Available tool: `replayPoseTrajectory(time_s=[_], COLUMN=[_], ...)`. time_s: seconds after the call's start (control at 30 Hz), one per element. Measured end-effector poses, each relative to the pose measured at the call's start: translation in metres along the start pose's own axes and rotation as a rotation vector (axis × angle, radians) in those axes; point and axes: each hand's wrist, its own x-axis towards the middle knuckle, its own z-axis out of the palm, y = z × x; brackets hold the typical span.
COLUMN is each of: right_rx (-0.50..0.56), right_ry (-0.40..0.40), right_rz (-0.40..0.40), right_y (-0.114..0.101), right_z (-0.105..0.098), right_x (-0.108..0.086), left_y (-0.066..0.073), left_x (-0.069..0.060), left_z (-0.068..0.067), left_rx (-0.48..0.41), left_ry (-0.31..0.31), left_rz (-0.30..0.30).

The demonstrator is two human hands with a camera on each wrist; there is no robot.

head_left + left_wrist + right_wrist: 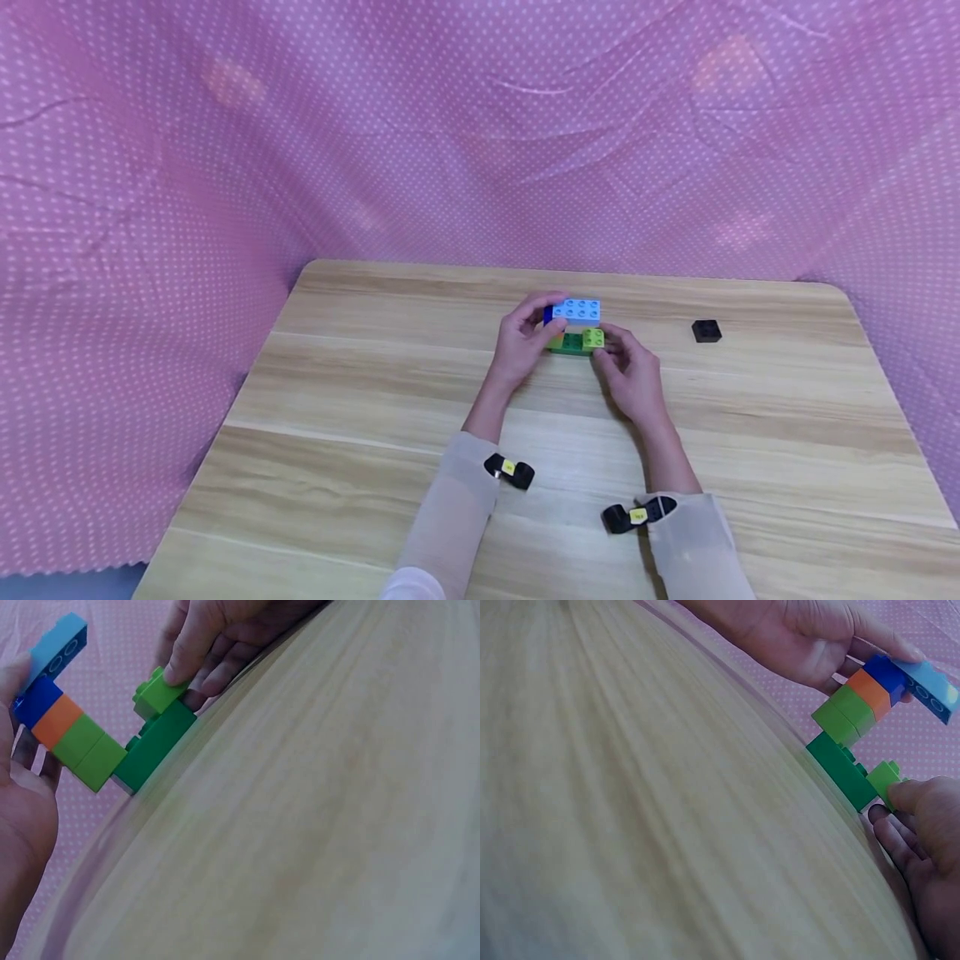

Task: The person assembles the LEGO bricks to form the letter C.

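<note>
My left hand [519, 343] grips the upper part of a stack of toy building bricks. From the top down it has a long light blue brick [577, 312], a dark blue brick [37, 702], an orange brick [58, 721] and two green bricks [88, 751]. The light blue brick juts out toward the right, over a gap. Below, a long dark green brick [154, 748] lies on the table, with the stack's foot at its left end. On its right end sits a lime green brick [593, 337], which my right hand [636, 377] pinches between thumb and fingers.
A black brick [707, 331] lies apart on the wooden table [360, 400], to the right of my hands. Pink dotted cloth [480, 167] hangs behind the table's far edge and along its sides. Each sleeve carries a black wrist camera [637, 515].
</note>
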Motion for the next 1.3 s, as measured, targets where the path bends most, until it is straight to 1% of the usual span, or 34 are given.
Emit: replayPoseTrajectory(time_s=[0.27,0.6,0.8,0.97,1.3], right_rx=[-0.003,-0.012,-0.016,-0.002,-0.002], right_ry=[0.002,-0.008,-0.004,0.001,0.000], right_rz=[0.005,0.022,0.009,0.004,0.002], right_y=[-0.0016,-0.0024,-0.0013,-0.0021,-0.0023], right_z=[0.0001,-0.0004,-0.0004,-0.0004,-0.0004], right_x=[0.0007,0.0004,0.0005,0.0007,0.0016], left_y=[0.0010,0.0011,0.0010,-0.0004,-0.0036], left_x=[-0.0002,0.0004,-0.0003,-0.0003,0.0010], left_z=[-0.0001,0.0011,0.0019,0.0014,0.0004], left_rx=[-0.027,-0.030,-0.023,-0.021,-0.049], left_ry=[0.015,0.023,0.033,0.028,0.029], left_rz=[-0.056,-0.073,-0.073,-0.071,-0.048])
